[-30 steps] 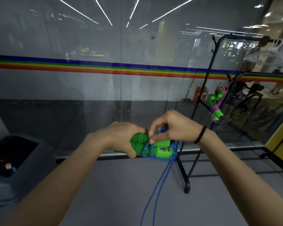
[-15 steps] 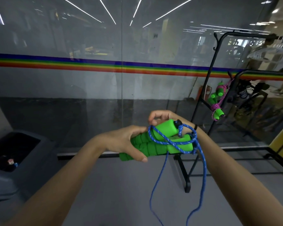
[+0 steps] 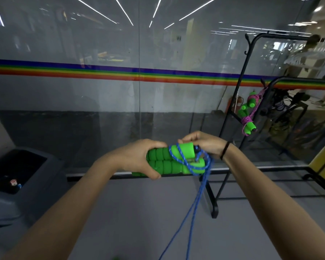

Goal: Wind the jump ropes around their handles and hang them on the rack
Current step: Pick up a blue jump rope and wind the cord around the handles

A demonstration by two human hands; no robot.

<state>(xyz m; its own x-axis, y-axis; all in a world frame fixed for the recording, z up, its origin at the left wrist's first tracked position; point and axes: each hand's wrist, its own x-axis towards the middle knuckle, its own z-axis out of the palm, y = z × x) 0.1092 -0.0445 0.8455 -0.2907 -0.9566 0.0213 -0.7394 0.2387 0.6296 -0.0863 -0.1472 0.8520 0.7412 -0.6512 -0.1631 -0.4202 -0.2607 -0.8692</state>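
Right now the left hand has its fingers curled over the top of the two green handles, thumb tucked underneath, gripping both side by side at chest height. The right hand sits at the far end of the pair, its fingers bent down onto the tip of the upper handle. I cannot tell whether they also pinch the blue rope passing just beneath the palm. The rope crosses the handles in a couple of diagonal turns near that end, then drops in two strands toward the floor.

Half a second ago the loop hung wide and slack off the right side, and the right hand was behind the handles. Now the loop is drawn in close against the foam, the strands fall close together, and the handles lie more level.

Beyond the hands stands the black rack, well apart to the right, with a second jump rope, green-handled and bound in pink cord, already hanging on it. A grey bin sits low on the left, and a glass wall with a rainbow stripe runs behind everything. A dark wristband circles the right wrist.
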